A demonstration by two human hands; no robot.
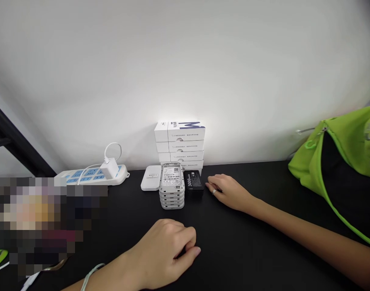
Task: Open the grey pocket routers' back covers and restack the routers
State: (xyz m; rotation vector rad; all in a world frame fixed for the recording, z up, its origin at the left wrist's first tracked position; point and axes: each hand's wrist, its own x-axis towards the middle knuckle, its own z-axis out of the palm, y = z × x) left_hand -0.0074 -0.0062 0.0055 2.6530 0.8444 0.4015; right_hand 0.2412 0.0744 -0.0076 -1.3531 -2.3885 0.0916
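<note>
**Black 3000 mAh Battery and Stacked White Device Units on Black Tabletop**

Right hand [227,192]: ringed, resting on the surface, fingers loosely together and holding nothing, the fingertips near the black battery pack [193,182], at that pack's four o'clock. Left hand [163,252]: thread bracelet at the wrist, fingers curled inward on the black tabletop [248,246], at six o'clock from the stack; whether they closed on anything could not be told.

Battery pack: matte rectangular block printed "3000mAh", judged dense and stiff, best pinched by its long sides. Stack of white-and-grey device units [172,188]: several round-cornered shells, the top one labelled, just beside the pack at its nine o'clock. They were judged light, hard and smooth, apt to slide apart, and best gripped low on both sides.

Also listed: white retail boxes [179,145] with blue lettering, piled at twelve o'clock; flat white device [150,180] at ten o'clock; white power strip [91,176] with blue panels, farther out at ten o'clock; lime-green bag [333,161] with black lining at three o'clock.
</note>
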